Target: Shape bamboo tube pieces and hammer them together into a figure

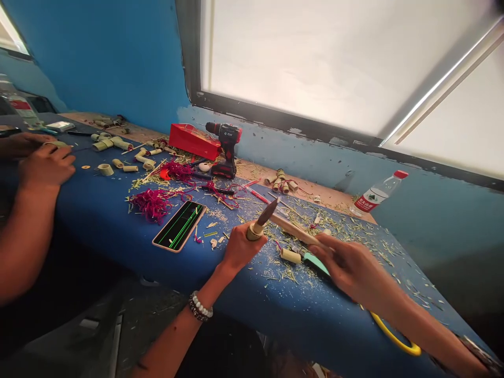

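Bladed tool (266, 211) juts above left hand (239, 249), stick (293, 229) from right hand (348, 261).

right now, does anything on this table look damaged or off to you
Yes, the phone near the left hand: bright green lines run along its dark screen, which may mean a faulty display. Loose shavings also lie scattered across the blue tabletop, making it look messy.

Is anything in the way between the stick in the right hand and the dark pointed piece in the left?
Nothing visible. The stick in the right hand reaches close to the pointed piece in the left hand; whether they touch, I can't tell. The loose bamboo tube lies on the table, not between them.
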`<state>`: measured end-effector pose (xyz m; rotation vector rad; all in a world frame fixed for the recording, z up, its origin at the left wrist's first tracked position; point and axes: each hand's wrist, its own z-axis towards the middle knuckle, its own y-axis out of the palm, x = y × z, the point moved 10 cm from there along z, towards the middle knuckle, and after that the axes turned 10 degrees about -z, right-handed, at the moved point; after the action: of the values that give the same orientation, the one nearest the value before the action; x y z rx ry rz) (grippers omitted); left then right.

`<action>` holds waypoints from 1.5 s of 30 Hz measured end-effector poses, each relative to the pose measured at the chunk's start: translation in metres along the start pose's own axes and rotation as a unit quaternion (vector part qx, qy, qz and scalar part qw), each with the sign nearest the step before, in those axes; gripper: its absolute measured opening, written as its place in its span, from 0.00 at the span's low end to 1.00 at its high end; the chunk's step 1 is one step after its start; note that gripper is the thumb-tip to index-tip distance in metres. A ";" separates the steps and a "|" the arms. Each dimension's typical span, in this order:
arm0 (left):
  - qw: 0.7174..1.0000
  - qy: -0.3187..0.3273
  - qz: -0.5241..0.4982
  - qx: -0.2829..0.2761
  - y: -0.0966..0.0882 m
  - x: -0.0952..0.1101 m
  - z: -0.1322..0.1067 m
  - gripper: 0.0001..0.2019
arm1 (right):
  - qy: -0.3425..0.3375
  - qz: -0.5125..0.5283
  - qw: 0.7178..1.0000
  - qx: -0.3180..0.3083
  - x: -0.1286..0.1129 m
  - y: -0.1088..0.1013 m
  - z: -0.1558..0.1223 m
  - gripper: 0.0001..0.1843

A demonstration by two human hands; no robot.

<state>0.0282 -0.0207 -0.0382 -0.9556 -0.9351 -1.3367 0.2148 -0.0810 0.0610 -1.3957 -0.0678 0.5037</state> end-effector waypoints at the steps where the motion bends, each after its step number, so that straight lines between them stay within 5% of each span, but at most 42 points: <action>1: 1.000 0.000 0.001 -0.002 0.000 0.001 0.000 0.13 | -0.004 -0.002 1.000 -0.014 -0.001 0.002 0.000 0.18; 13: 1.000 0.010 0.009 -0.006 0.002 0.006 0.000 0.14 | 0.036 -0.008 0.998 0.048 0.007 -0.012 -0.004 0.20; 17: 1.000 0.013 0.013 -0.012 0.003 0.006 0.000 0.13 | 0.026 0.007 1.000 -0.001 0.003 -0.007 -0.004 0.21; 21: 1.000 0.015 0.016 -0.008 0.001 0.006 0.000 0.14 | 0.058 0.034 0.996 0.051 0.010 -0.023 -0.004 0.21; 25: 1.000 0.016 0.016 -0.018 0.002 0.007 -0.002 0.12 | 0.040 0.012 0.999 0.012 0.009 -0.016 -0.004 0.22; 28: 0.999 0.018 0.020 -0.029 0.005 0.008 -0.003 0.10 | 0.070 0.043 0.993 0.081 0.014 -0.027 -0.007 0.21; 33: 0.999 0.025 0.022 -0.027 0.005 0.008 -0.002 0.10 | 0.056 0.097 0.994 0.016 0.009 0.003 -0.008 0.21; 39: 0.998 0.039 0.032 -0.040 0.006 0.013 -0.001 0.14 | 0.112 0.203 0.971 0.058 0.030 0.004 -0.005 0.21; 43: 0.997 0.033 0.048 -0.053 0.011 0.015 -0.002 0.09 | 0.089 0.237 0.967 0.003 0.007 0.038 0.018 0.22; 45: 0.996 0.008 0.065 -0.063 0.013 0.010 -0.003 0.16 | 0.056 0.251 0.966 -0.005 -0.010 0.056 0.034 0.22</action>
<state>0.0415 -0.0274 -0.0300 -1.0815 -0.7702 -1.3030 0.1774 -0.0490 0.0167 -1.4492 0.3839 0.8412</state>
